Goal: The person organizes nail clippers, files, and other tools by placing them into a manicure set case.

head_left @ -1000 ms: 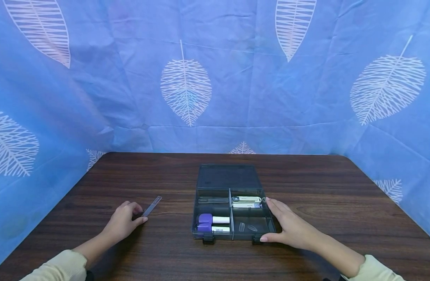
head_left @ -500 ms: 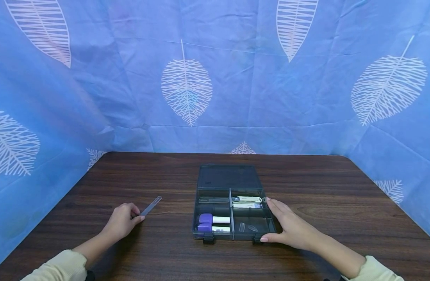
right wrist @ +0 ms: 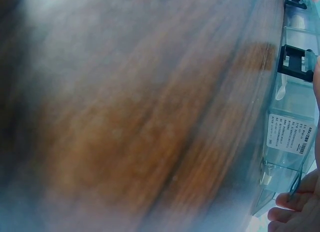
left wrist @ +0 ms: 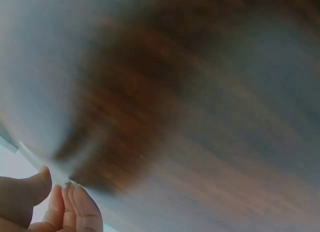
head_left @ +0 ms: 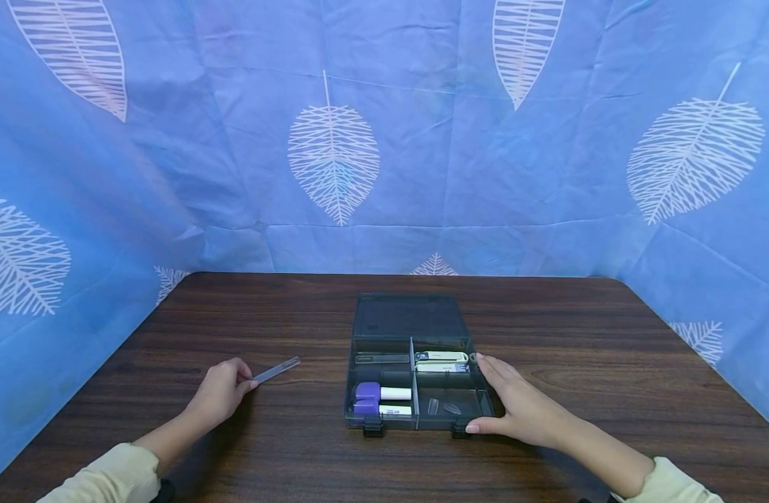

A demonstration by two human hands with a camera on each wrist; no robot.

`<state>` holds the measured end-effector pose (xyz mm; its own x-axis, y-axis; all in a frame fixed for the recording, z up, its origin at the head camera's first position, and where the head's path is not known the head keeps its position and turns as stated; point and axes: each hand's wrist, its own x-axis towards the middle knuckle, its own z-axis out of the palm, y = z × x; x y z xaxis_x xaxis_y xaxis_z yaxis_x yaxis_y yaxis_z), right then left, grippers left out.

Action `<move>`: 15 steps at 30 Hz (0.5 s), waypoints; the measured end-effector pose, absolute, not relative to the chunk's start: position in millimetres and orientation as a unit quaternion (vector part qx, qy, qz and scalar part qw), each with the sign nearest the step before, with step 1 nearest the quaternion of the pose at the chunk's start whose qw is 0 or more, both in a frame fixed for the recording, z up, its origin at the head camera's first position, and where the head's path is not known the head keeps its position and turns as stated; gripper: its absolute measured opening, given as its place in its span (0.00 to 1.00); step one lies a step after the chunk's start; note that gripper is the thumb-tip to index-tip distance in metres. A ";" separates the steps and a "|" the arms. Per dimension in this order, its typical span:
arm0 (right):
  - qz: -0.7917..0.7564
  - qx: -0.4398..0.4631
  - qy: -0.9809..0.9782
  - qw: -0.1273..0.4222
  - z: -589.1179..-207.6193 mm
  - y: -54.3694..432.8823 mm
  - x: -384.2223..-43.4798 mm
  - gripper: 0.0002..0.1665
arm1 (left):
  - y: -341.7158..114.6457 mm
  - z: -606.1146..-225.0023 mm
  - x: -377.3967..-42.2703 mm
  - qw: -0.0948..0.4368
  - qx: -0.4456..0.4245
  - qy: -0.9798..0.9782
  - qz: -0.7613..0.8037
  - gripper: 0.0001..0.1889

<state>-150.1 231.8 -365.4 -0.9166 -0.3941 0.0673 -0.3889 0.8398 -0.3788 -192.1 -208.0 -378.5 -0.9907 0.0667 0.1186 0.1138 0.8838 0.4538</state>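
My left hand [head_left: 221,395] pinches one end of a clear, flat nail file [head_left: 277,370] between thumb and fingers, left of the box. The file's free end points right, toward the box. In the left wrist view, the thumb and curled fingertips [left wrist: 70,197] show at the lower left. A dark see-through compartment box [head_left: 409,314] lies with its lid folded back. Its right side is held by my right hand [head_left: 522,405], thumb at the front corner by a latch and fingers along the side. The right wrist view shows fingers [right wrist: 295,204] bent at the box's end.
Inside the box are two nail clippers [head_left: 443,357], two purple-and-white items [head_left: 367,392], another clear strip [head_left: 381,359] and small clear nail-shaped pieces [head_left: 451,408]. The dark wooden table [head_left: 283,454] meets a blue leaf-patterned cloth [head_left: 233,175] behind.
The nail file has swung clockwise, its free end now lower and further right. My left thumb has drawn slightly left. My right hand and the box have stayed put.
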 end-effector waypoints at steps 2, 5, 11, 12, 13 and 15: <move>-0.199 -0.200 0.959 0.009 -366.1 231.8 -150.5 0.64 | -207.4 -377.7 -192.1 0.051 -0.054 -0.970 -0.234 0.04; -0.199 -0.198 0.960 0.007 -366.4 231.6 -150.7 0.64 | -206.7 -377.3 -191.7 0.054 -0.067 -0.970 -0.227 0.03; -0.193 -0.205 0.960 0.001 -365.3 231.8 -150.5 0.63 | -206.3 -378.0 -191.5 0.067 -0.093 -0.969 -0.221 0.02; -0.193 -0.205 0.959 0.001 -365.4 231.9 -150.4 0.63 | -206.3 -378.2 -191.7 0.069 -0.096 -0.968 -0.222 0.02; -0.193 -0.206 0.959 0.001 -365.5 231.9 -150.3 0.63 | -206.2 -378.1 -191.9 0.071 -0.098 -0.967 -0.223 0.02; -0.193 -0.206 0.959 0.001 -365.9 232.0 -150.2 0.63 | -205.4 -377.0 -191.7 0.075 -0.099 -0.967 -0.225 0.02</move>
<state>-150.2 232.0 -365.9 -0.9151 -0.3957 0.0781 -0.3950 0.8404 -0.3711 -191.7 -205.4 -377.0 -0.9693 0.1571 0.1891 0.2244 0.8796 0.4194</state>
